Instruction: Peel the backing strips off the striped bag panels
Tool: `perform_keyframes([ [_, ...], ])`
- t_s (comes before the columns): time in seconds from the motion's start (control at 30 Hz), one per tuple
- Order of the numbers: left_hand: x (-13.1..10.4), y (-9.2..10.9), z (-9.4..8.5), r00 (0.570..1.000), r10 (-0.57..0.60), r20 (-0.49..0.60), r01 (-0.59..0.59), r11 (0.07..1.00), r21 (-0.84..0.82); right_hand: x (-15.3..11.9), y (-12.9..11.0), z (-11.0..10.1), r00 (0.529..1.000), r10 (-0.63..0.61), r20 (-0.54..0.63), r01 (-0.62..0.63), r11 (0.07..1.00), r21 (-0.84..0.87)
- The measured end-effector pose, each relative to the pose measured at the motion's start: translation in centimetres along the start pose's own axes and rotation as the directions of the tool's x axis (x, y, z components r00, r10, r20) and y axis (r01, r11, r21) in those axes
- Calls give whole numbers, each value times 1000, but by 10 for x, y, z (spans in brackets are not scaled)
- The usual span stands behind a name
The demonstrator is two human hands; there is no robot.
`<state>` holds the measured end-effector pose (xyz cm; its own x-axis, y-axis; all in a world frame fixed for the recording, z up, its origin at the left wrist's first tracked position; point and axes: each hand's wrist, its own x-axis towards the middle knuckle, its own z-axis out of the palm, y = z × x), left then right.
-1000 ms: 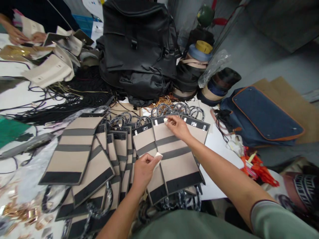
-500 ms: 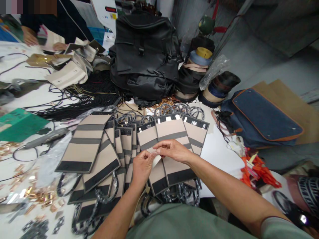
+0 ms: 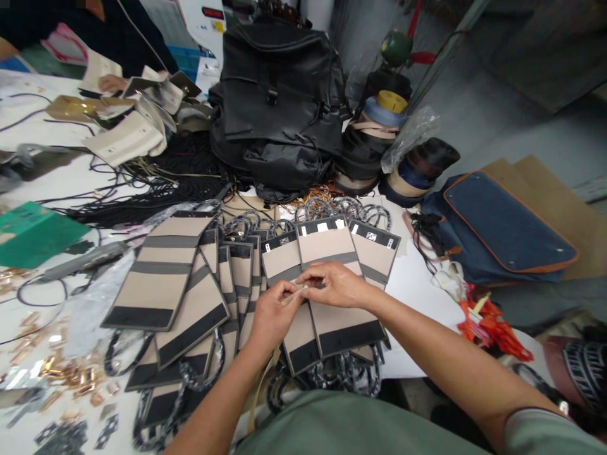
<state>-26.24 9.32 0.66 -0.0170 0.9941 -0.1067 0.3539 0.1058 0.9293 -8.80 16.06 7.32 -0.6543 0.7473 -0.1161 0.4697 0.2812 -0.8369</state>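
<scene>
The left hand (image 3: 270,313) and right hand (image 3: 334,284) meet, both pinching a small pale strip (image 3: 294,292) between fingertips. It lies sideways, just above the striped bag panel (image 3: 334,284). White stickers (image 3: 322,226) sit on the panel's top; their writing is too small to read.

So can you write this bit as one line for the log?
left hand: pinching small pale strip | right hand: pinching same strip | below: striped bag panels fanned on table
</scene>
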Motion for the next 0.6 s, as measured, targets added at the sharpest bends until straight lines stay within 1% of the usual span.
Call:
perform_keyframes([
  [0.07, 2, -4, 0, 1000, 1, -3, -1, 1000, 9, 5, 0, -1, 999, -29, 17, 32, 988, -153],
  [0.13, 4, -7, 0, 999, 47, -14, -47, 998, 34, 10, 1, -1, 999, -36, 33, 45, 948, -315],
  [0.2, 7, -11, -1, 994, 107, -21, -106, 991, 78, 14, 2, 2, 999, -32, 42, 47, 898, -437],
  [0.3, 10, -16, -2, 986, 167, -24, -162, 975, 150, 19, 6, 9, 999, -26, 47, 47, 847, -529],
  [0.4, 8, -16, 2, 974, 225, -18, -216, 953, 214, 28, 19, 13, 1000, 13, -14, -19, 804, -594],
  [0.47, 5, -15, 8, 964, 266, 17, -263, 942, 210, 38, 34, 9, 994, 62, -93, -105, 810, -578],
  [0.5, 3, -15, 12, 961, 275, 38, -277, 943, 183, 46, 43, 5, 987, 92, -132, -148, 836, -528],
  [0.53, 3, -16, 16, 961, 270, 53, -275, 951, 142, 55, 53, -1, 979, 121, -166, -185, 870, -458],
  [0.6, 4, -20, 26, 978, 202, 45, -204, 978, 34, 76, 72, -15, 957, 168, -237, -240, 918, -316],
])
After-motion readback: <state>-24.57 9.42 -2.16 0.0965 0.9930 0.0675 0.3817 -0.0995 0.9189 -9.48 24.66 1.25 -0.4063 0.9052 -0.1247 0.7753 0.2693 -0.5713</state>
